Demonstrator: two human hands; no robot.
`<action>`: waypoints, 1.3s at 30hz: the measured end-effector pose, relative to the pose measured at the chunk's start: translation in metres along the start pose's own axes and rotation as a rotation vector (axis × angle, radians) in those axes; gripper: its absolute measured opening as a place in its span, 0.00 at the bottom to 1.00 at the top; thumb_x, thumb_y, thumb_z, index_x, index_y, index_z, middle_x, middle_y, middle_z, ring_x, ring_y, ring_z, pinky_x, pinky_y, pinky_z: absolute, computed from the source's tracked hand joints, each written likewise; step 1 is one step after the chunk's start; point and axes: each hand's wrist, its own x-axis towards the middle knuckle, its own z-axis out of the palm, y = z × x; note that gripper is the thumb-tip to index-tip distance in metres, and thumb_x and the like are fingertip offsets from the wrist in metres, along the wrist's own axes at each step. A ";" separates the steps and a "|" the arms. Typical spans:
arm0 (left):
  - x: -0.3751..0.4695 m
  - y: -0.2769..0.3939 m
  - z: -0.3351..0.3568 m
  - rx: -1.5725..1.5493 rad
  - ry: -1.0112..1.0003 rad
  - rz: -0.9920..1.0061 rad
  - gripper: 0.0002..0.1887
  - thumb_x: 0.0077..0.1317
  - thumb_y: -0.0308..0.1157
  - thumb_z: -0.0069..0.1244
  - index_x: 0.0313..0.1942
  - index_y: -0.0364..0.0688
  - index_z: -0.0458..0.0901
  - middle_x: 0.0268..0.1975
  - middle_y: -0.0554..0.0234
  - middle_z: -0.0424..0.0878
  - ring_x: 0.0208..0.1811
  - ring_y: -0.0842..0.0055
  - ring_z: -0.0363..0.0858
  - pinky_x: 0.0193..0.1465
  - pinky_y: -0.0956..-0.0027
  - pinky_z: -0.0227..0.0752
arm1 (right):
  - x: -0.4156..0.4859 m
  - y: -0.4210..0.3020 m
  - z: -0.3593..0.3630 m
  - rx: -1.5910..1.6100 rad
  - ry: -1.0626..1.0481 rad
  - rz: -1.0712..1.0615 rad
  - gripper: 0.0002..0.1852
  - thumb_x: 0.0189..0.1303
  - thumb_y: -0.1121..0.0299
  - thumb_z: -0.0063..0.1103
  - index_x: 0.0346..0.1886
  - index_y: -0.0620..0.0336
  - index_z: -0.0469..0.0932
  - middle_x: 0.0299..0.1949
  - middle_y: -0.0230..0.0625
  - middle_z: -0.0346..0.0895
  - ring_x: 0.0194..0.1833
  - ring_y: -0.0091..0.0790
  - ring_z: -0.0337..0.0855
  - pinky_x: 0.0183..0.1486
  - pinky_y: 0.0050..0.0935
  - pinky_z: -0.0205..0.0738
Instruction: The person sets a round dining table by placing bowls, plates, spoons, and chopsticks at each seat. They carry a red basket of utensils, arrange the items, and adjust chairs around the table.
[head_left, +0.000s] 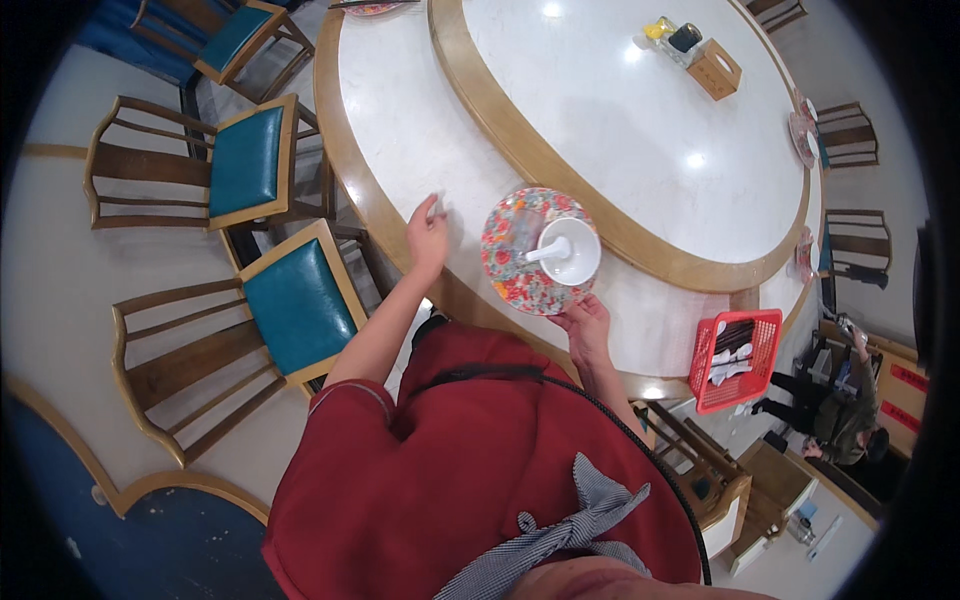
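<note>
My right hand (590, 330) pinches the near rim of a round plate with a red floral pattern (501, 259). On that plate sits a white bowl (581, 255), and a white spoon (551, 250) rests in it with its handle over the left side. Beside the bowl stands what looks like a small clear glass (525, 225), too blurred to be sure. My left hand (428, 238) holds nothing, hovering left of the plate above the table's outer ring, its fingers partly spread.
A raised turntable (600, 120) covers the table's middle, bearing a wooden tissue box (716, 71). A red plastic basket (739, 360) with spoons and dark chopsticks sits at the right. Chairs with teal seats (300, 307) line the left; a person (840, 412) is far right.
</note>
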 end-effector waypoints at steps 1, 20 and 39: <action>-0.007 -0.008 -0.015 -0.013 -0.049 -0.077 0.23 0.67 0.20 0.41 0.63 0.37 0.73 0.57 0.56 0.80 0.50 0.73 0.84 0.48 0.74 0.76 | 0.000 0.013 0.007 -0.025 0.044 0.044 0.11 0.60 0.83 0.54 0.46 0.70 0.70 0.42 0.45 0.80 0.40 0.38 0.86 0.42 0.38 0.88; -0.042 0.066 -0.034 0.555 -0.370 0.607 0.28 0.59 0.31 0.56 0.60 0.36 0.72 0.48 0.45 0.79 0.49 0.54 0.78 0.51 0.56 0.72 | 0.023 0.062 0.053 -0.469 -0.057 0.385 0.18 0.64 0.78 0.54 0.57 0.68 0.71 0.47 0.43 0.82 0.42 0.33 0.86 0.41 0.29 0.83; -0.033 0.084 -0.039 0.614 -0.461 0.893 0.20 0.53 0.19 0.53 0.48 0.35 0.79 0.50 0.48 0.78 0.51 0.54 0.76 0.54 0.57 0.70 | -0.033 0.057 -0.036 -0.339 0.103 0.100 0.12 0.67 0.78 0.49 0.52 0.69 0.74 0.42 0.46 0.84 0.36 0.34 0.87 0.37 0.28 0.83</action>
